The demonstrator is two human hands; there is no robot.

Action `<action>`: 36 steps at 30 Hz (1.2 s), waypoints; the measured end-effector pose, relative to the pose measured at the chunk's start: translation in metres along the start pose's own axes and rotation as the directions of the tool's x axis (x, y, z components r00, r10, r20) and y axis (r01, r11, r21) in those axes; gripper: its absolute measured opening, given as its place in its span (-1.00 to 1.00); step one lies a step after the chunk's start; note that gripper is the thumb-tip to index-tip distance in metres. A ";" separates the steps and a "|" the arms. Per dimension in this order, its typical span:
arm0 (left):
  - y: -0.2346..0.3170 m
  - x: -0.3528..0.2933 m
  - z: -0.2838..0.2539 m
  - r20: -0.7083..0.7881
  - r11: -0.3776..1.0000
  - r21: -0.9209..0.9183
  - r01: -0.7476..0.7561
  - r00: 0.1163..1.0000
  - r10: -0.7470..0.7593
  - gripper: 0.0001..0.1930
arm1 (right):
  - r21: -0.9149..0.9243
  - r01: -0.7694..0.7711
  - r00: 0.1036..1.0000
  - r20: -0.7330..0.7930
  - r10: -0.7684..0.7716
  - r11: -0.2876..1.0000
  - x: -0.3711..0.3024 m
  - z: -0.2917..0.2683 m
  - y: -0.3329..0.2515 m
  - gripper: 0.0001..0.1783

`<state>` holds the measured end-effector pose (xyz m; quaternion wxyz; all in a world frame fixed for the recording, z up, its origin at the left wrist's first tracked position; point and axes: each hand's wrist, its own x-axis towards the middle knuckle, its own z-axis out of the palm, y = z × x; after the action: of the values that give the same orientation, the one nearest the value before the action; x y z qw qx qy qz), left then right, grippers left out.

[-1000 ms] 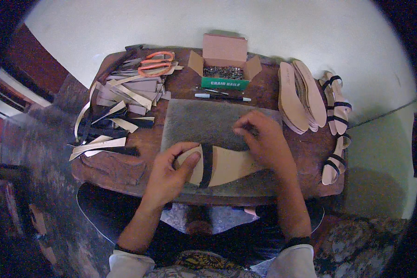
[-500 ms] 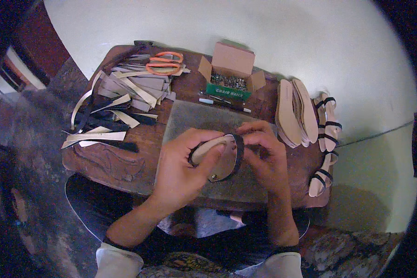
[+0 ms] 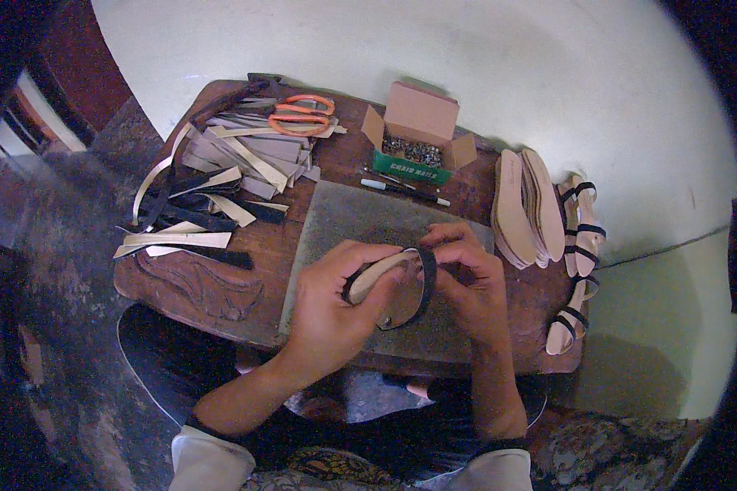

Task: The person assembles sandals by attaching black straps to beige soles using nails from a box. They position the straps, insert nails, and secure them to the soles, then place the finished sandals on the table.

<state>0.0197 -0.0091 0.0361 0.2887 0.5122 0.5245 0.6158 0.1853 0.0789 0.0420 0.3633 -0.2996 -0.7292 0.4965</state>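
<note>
My left hand (image 3: 332, 303) is wrapped round a sandal (image 3: 401, 299), thumb pressing on its beige insole above the board. The sandal's black strap (image 3: 427, 286) arches over the right side of the sole, and a small metal nail head (image 3: 387, 321) shows at its lower edge. Curled in from the right, my right hand (image 3: 465, 274) has its fingertips pinched close against the strap. Whatever lies between those fingertips is hidden. Below both hands lies a flat grey board (image 3: 336, 217) on the carved wooden table (image 3: 213, 307).
Leather strips (image 3: 188, 221) and orange-handled scissors (image 3: 303, 119) lie at the left. An open green box (image 3: 409, 168) of nails stands behind the board, with a pen (image 3: 405, 192) before it. Stacked beige soles (image 3: 516, 209) and strapped sandals (image 3: 581, 237) line the right side.
The view has shifted slightly, so the table appears a little lower and to the right. My left hand keeps its hold on the sandal, and my right fingers stay at the strap.
</note>
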 end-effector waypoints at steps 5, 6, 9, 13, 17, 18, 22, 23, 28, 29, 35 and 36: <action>0.000 0.000 0.000 0.016 1.000 -0.008 -0.014 1.000 0.014 -0.77 | 0.002 0.004 1.000 0.006 -0.004 1.000 0.001 -0.001 0.002 -0.85; 0.000 0.000 0.000 0.026 1.000 0.003 -0.010 1.000 0.010 -0.76 | 0.008 0.006 1.000 0.004 -0.006 1.000 0.000 -0.001 0.001 -0.85; 0.001 0.000 0.001 0.016 0.998 0.021 -0.067 0.998 0.066 -0.75 | -0.008 0.010 1.000 0.023 -0.010 1.000 0.000 -0.004 0.001 -0.83; 0.005 0.000 0.002 0.024 0.998 0.017 -0.067 0.997 0.067 -0.76 | 0.133 -0.005 1.000 -0.001 0.006 0.991 0.001 -0.002 0.003 -0.74; 0.003 -0.001 0.003 0.012 0.997 0.014 -0.078 0.997 0.077 -0.75 | 0.100 -0.006 0.999 0.039 0.002 0.995 0.001 -0.002 -0.005 -0.65; 0.003 -0.001 0.005 0.007 0.997 0.003 -0.080 0.997 0.080 -0.75 | 0.081 0.030 0.997 0.064 -0.035 0.996 0.002 -0.005 0.000 -0.64; 0.003 -0.001 0.007 -0.015 0.997 -0.008 -0.082 0.997 0.082 -0.75 | 0.029 0.017 0.991 0.134 -0.021 0.999 0.000 -0.013 -0.001 -0.59; 0.004 -0.001 0.007 -0.015 0.998 -0.012 -0.068 0.998 0.068 -0.75 | 0.042 0.010 0.993 0.120 -0.015 0.999 -0.001 -0.013 0.000 -0.60; 0.003 -0.002 0.009 -0.008 0.999 -0.032 -0.042 0.999 0.042 -0.75 | 0.051 0.042 0.996 0.078 -0.046 0.998 0.000 -0.013 0.001 -0.64; 0.003 -0.002 0.009 -0.007 0.998 -0.032 -0.047 0.999 0.047 -0.75 | 0.037 0.039 0.997 0.072 -0.042 0.999 0.000 -0.013 0.000 -0.64; 0.000 -0.001 0.012 -0.029 0.993 -0.054 -0.107 0.994 0.105 -0.77 | 0.042 0.054 0.996 0.072 -0.057 0.998 0.001 -0.015 0.004 -0.62; 0.000 -0.001 0.012 -0.029 0.991 -0.040 -0.129 0.991 0.128 -0.77 | 0.049 0.078 0.994 0.074 -0.082 0.996 0.001 -0.016 0.004 -0.62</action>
<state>0.0313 -0.0054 0.0349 0.2521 0.5305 0.4812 0.6507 0.1981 0.0889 0.0427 0.3619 -0.2426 -0.7422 0.5092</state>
